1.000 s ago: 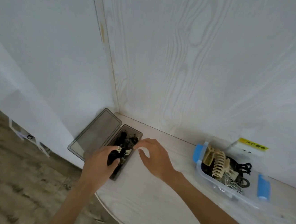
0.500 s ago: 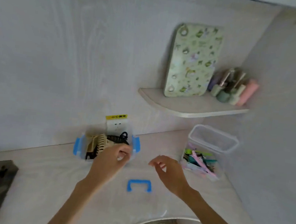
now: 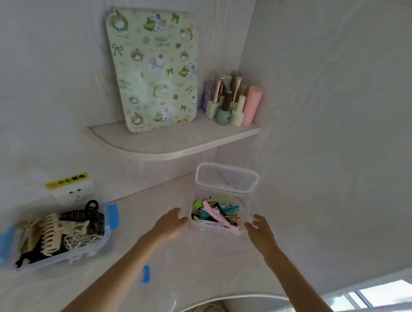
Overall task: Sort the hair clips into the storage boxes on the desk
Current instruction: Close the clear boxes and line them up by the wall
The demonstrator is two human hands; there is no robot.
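Centre-right of frame: small clear box (image 3: 218, 222) w/ lid flipped up at back, full of coloured clips (image 3: 215, 213) (pink, green, teal, etc.). Left hand (image 3: 172, 224) at the box's left wall, fingers spread, fingertips touching or just beside it; can't tell which. Right hand (image 3: 261, 233) just beside the right wall, fingers loose and apart, nothing held. Both hands empty, flanking the box.

Lower left: bigger clear box (image 3: 106, 244) w/ blue latches, holding claw clips (image 3: 54, 234), cream, black and white. Its clear lid (image 3: 162, 285) w/ blue handle lies flat on desk (image 3: 214, 262) at lower centre, under the left forearm.

Upper centre: shelf (image 3: 165, 144) w/ green patterned board (image 3: 152, 70) leaning on wall, bottles (image 3: 233, 100) beside it at right.
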